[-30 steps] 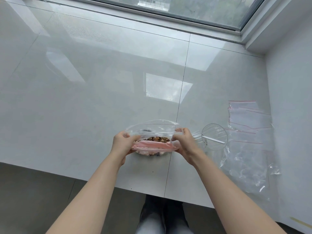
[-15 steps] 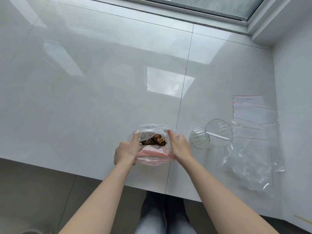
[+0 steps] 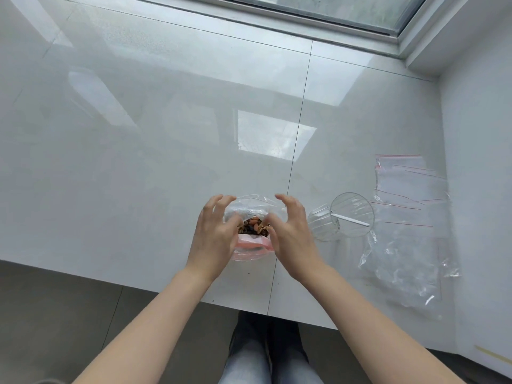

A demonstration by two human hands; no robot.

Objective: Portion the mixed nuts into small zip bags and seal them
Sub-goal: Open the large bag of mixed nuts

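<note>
A clear bag of mixed nuts [image 3: 250,202] with a pink band stands open near the front edge of the white counter [image 3: 138,162]. Brown and dark nuts [image 3: 253,227] show through its mouth. My left hand [image 3: 214,234] is at the bag's left side and my right hand [image 3: 291,234] at its right side. On both hands the fingers are spread and lifted off the plastic, while the thumbs touch the rim. A pile of small empty zip bags [image 3: 401,181] with red seal lines lies flat at the right.
A clear plastic cup [image 3: 352,214] lies on its side just right of my right hand, with a white stick [image 3: 350,219] in it. A crumpled clear wrapper [image 3: 401,267] lies below the zip bags. A wall bounds the right, a window frame [image 3: 304,18] the back.
Both hands gripped the bag's sides and pushed them inward, narrowing and rounding the mouth. Now their fingers have lifted off and spread. The view has shifted slightly.
</note>
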